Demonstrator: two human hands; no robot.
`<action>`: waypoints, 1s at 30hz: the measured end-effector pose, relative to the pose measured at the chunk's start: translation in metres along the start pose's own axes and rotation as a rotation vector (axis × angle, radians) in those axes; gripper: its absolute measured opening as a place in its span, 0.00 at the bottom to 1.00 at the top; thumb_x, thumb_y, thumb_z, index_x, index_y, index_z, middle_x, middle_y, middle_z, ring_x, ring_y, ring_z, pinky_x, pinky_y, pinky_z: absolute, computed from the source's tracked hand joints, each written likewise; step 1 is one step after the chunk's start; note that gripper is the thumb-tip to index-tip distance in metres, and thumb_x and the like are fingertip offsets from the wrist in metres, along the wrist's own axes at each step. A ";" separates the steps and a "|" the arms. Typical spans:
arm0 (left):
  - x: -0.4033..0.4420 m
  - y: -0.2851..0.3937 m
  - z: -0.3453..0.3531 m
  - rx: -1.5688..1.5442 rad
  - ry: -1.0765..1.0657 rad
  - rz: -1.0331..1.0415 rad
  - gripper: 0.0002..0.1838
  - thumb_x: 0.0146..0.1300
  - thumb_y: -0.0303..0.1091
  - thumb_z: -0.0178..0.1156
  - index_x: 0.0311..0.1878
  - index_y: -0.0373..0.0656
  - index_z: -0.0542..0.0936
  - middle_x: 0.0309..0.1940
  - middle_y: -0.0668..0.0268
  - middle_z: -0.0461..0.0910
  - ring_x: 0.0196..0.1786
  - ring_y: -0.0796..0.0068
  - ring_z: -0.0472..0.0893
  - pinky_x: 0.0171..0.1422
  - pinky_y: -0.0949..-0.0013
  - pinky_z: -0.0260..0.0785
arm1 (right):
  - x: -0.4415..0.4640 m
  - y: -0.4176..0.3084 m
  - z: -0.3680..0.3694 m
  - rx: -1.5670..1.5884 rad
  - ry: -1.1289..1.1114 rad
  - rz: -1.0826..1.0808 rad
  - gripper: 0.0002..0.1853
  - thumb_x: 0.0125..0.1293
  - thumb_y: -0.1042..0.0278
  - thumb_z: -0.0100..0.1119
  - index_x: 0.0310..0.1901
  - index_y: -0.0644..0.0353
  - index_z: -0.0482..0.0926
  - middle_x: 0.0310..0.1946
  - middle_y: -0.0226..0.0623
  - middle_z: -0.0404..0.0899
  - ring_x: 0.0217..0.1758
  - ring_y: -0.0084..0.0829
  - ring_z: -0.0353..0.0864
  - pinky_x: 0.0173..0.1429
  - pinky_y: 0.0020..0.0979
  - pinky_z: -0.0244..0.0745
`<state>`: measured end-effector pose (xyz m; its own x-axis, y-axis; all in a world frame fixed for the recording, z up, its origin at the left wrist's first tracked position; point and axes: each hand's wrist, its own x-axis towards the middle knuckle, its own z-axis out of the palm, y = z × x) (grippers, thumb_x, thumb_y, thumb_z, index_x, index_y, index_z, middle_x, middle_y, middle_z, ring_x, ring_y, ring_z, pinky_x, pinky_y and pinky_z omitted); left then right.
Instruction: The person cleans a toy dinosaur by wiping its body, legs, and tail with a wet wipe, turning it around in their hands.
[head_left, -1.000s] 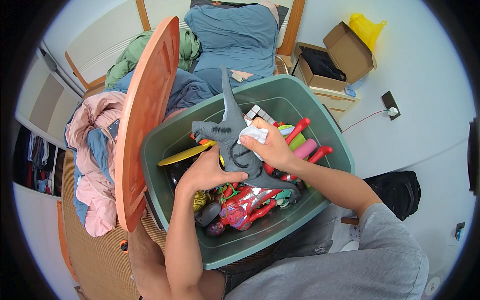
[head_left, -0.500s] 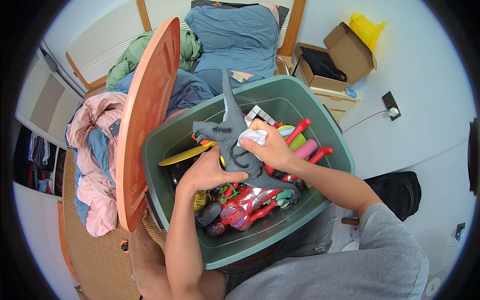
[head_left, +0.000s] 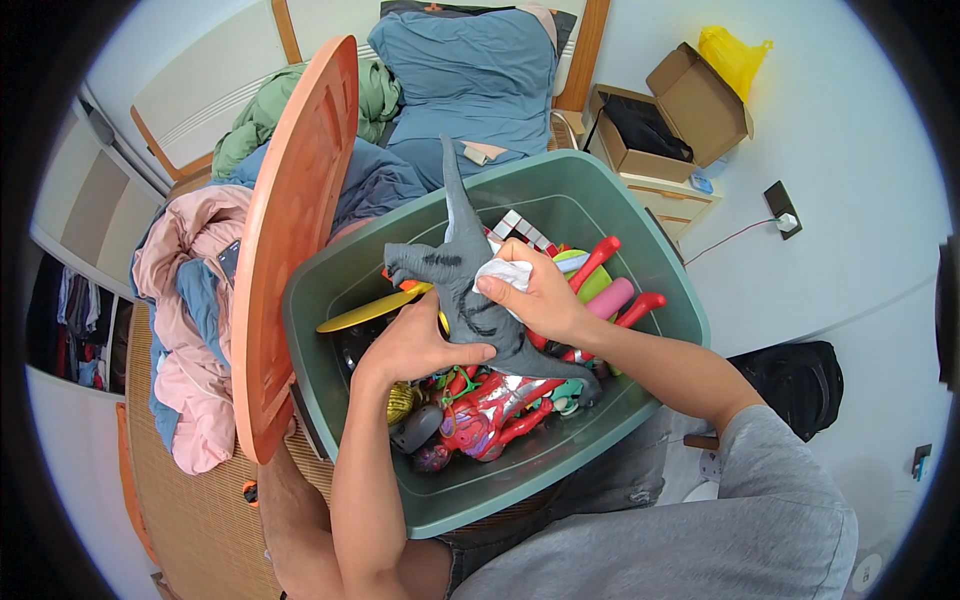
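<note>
Grey toy dinosaur (head_left: 475,310) lies between your 2 hands, above the heaped toys (head_left: 485,425) in the green bin (head_left: 340,285). Your left hand (head_left: 412,338) grips it, thumb across its body, other fingers partly hidden; your right hand (head_left: 545,295) bunches its fingers around a white cloth (head_left: 508,273) against it.

Over the green bin (head_left: 476,514), your toy dinosaur (head_left: 468,300) is grey with black streaks and your cloth (head_left: 508,271) white; beside the bin, you see an orange lid (head_left: 298,240).
</note>
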<state>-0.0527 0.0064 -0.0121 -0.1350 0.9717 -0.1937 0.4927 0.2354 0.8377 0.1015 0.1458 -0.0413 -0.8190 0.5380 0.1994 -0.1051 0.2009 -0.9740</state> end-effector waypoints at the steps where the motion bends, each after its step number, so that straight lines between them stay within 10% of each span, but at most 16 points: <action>1: 0.000 0.000 0.000 -0.005 0.001 -0.002 0.52 0.42 0.48 0.78 0.66 0.29 0.65 0.61 0.46 0.74 0.66 0.58 0.72 0.72 0.63 0.59 | 0.000 0.000 0.000 0.000 0.000 0.000 0.15 0.66 0.60 0.65 0.39 0.63 0.73 0.29 0.31 0.78 0.34 0.17 0.73 0.36 0.25 0.70; 30: -0.005 0.013 0.000 0.133 0.081 -0.008 0.47 0.39 0.53 0.77 0.58 0.29 0.73 0.50 0.45 0.80 0.56 0.52 0.79 0.62 0.59 0.68 | 0.002 0.000 0.000 0.077 -0.065 0.036 0.11 0.65 0.65 0.66 0.38 0.60 0.73 0.30 0.27 0.76 0.34 0.16 0.73 0.37 0.25 0.70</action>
<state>-0.0455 0.0043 0.0002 -0.2060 0.9664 -0.1538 0.6004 0.2489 0.7599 0.1000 0.1463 -0.0411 -0.8575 0.4892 0.1589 -0.1159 0.1173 -0.9863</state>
